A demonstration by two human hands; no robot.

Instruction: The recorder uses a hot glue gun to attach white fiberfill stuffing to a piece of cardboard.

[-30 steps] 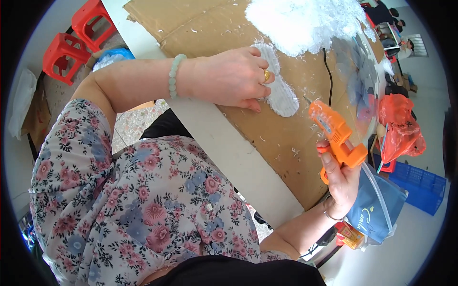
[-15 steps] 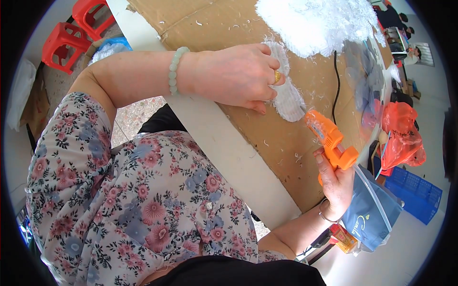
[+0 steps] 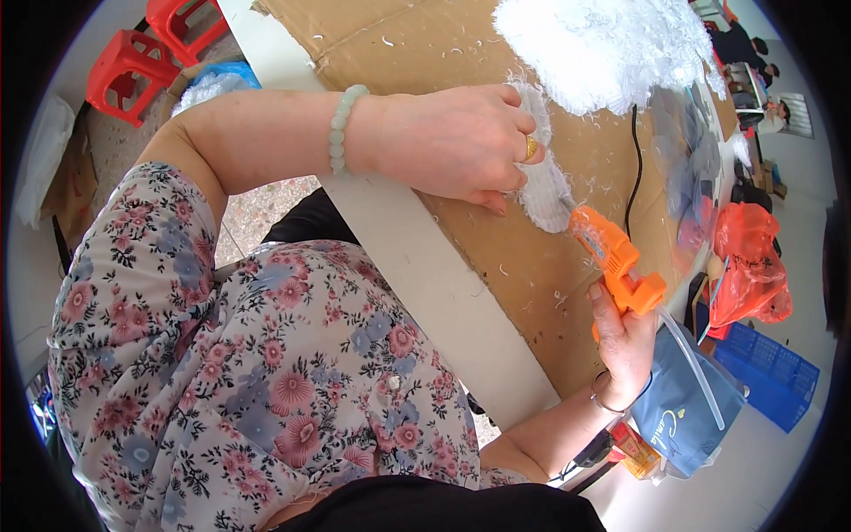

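Observation:
My left hand (image 3: 470, 146) lies over a white fuzzy pad (image 3: 546, 197), long and rounded like a shoe sole, its fingers curled over the edge and gripping it. Part of the pad is hidden under the hand. An orange hot glue gun (image 3: 610, 251) is in the grip of my right hand (image 3: 626, 344). Its nozzle meets the pad's near right end; whether glue is coming out is too small to see. From the back of the gun sticks a long translucent glue stick (image 3: 693, 368).
Brown cardboard (image 3: 496, 257) strewn with white fibre scraps covers the table. Beyond lies a white fluffy heap (image 3: 607, 53), with a black cable (image 3: 631, 168) and clear plastic discs (image 3: 687, 160) nearby. A red bag (image 3: 749, 262), blue crate (image 3: 769, 372) and red stools (image 3: 131, 75) stand around.
The whole view has shifted slightly, so table and pad sit a little further right and lower. Both hands keep their grip, and the nozzle stays at the pad's end.

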